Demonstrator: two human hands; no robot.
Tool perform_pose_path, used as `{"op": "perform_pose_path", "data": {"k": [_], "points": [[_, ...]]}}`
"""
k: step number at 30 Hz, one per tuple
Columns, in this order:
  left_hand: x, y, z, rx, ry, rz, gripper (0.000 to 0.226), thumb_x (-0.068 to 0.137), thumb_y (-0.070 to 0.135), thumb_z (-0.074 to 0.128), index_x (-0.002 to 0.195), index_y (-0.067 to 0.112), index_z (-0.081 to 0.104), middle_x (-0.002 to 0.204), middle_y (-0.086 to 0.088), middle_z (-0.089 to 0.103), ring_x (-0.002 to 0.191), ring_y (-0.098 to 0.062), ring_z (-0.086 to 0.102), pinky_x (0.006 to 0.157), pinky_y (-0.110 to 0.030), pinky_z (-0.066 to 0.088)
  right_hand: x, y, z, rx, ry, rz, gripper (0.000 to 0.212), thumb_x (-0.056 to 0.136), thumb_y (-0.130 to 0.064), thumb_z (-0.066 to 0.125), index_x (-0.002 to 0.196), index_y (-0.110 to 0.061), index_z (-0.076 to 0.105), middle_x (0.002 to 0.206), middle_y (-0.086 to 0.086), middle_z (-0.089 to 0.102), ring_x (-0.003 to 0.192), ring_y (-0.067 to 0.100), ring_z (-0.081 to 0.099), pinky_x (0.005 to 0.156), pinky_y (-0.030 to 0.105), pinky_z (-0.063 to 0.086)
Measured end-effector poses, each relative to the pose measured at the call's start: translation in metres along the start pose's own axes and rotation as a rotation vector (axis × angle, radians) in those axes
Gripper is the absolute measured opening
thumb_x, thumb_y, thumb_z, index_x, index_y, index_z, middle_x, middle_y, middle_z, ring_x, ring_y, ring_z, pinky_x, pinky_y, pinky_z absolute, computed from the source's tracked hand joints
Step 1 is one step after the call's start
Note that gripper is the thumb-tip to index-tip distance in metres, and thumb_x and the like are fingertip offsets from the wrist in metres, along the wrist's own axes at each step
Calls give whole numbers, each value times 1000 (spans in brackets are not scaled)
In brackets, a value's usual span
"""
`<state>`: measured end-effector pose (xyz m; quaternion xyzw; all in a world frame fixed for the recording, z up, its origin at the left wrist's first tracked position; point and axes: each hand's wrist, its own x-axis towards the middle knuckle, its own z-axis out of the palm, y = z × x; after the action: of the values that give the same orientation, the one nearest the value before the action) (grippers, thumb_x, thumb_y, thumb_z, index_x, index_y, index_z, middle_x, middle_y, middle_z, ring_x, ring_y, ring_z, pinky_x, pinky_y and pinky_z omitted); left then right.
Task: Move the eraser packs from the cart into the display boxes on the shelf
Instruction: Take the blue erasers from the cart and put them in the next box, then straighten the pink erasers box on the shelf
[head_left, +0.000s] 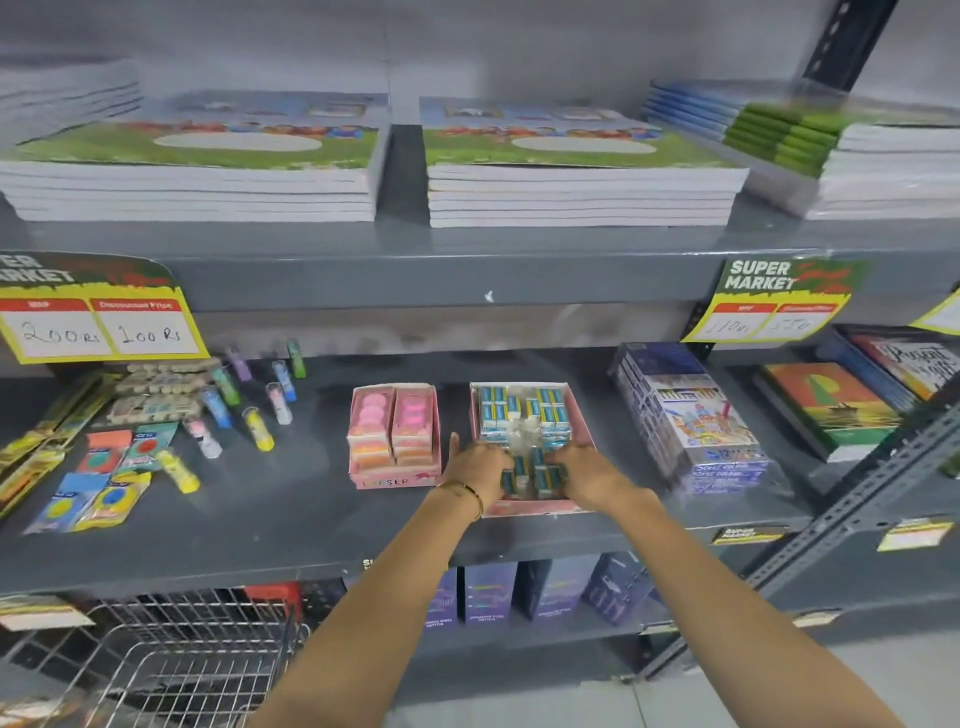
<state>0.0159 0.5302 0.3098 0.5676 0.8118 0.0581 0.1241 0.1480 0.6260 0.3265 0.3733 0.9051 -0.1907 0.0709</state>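
Hands (530, 470) together on blue eraser packs (532, 475) at display box (582, 415) front edge, bare shelf (291, 514) leftward.

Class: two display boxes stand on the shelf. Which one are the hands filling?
The right display box, holding blue eraser packs; both hands reach into it. The left box holds pink ones.

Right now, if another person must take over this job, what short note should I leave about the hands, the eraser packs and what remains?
Left hand and right hand: both in the front of the right display box, gripping blue eraser packs between them.
Right display box: its back rows already hold blue packs.
Left display box, marked ERASER: filled with pink erasers.
Cart: at lower left; no packs show in the visible part.
Left to do: settle these packs in the box, then check the cart for more.
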Motion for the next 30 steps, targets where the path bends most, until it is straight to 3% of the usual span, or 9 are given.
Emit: {"op": "perform_pose_path", "data": {"k": [6, 13, 15, 18, 20, 22, 25, 27, 30], "points": [[3, -1, 6, 6, 8, 2, 39, 87, 3, 55, 122, 23, 58, 127, -3, 61, 121, -24, 52, 116, -57, 0, 3, 1, 5, 61, 3, 28, 42, 85, 1, 58, 125, -11, 56, 136, 13, 51, 118, 31, 55, 104, 33, 45], [1, 5, 2, -8, 15, -19, 39, 88, 1, 53, 122, 20, 57, 129, -5, 59, 121, -26, 51, 116, -56, 2, 1, -6, -1, -13, -48, 33, 43, 87, -3, 56, 130, -8, 50, 141, 19, 42, 123, 34, 49, 106, 40, 43], [-2, 6, 0, -38, 17, -26, 39, 88, 2, 52, 123, 18, 56, 130, -7, 58, 123, -27, 50, 118, -53, 2, 1, -13, -4, -83, -66, 44, 38, 88, -6, 53, 127, -5, 51, 135, 21, 47, 121, 35, 50, 103, 41, 43], [-12, 1, -1, -248, 150, 20, 38, 87, 5, 57, 124, 14, 56, 136, -6, 54, 126, -27, 48, 119, -43, 10, 1, -31, -6, -150, 14, 120, 30, 89, 2, 46, 117, -1, 56, 127, 16, 57, 113, 30, 59, 95, 34, 48], [-22, -11, -7, -444, 317, -3, 35, 88, 6, 58, 122, 12, 59, 136, -5, 55, 124, -23, 51, 115, -35, 26, 5, -46, -9, -133, 154, 155, 27, 88, 5, 44, 110, -1, 59, 118, 16, 64, 107, 32, 63, 88, 36, 51], [-32, -36, -15, -541, 483, -119, 34, 88, 1, 55, 121, 10, 60, 133, -8, 57, 120, -24, 54, 111, -32, 36, 14, -66, -9, -64, 267, 106, 28, 86, 5, 49, 110, -3, 60, 115, 19, 65, 105, 34, 64, 86, 39, 52], [-47, -81, -30, -514, 630, -322, 41, 86, -9, 47, 121, 9, 59, 130, -11, 58, 117, -26, 54, 105, -25, 36, 27, -103, -3, 31, 275, -114, 39, 84, -4, 60, 123, -10, 57, 128, 16, 58, 112, 34, 59, 94, 39, 48], [-54, -104, -36, -441, 601, -374, 47, 84, -11, 42, 124, 9, 56, 134, -13, 54, 122, -28, 50, 106, -27, 35, 35, -126, 4, 53, 250, -280, 44, 83, -5, 59, 126, -13, 55, 135, 14, 51, 115, 34, 57, 98, 38, 45], [-56, -123, -38, -415, 478, -299, 43, 93, -2, 40, 133, 10, 47, 144, -13, 42, 131, -28, 40, 106, -23, 31, 46, -148, 15, 11, 233, -369, 46, 85, -2, 51, 128, -18, 53, 137, 15, 48, 117, 37, 51, 99, 40, 45]]}}
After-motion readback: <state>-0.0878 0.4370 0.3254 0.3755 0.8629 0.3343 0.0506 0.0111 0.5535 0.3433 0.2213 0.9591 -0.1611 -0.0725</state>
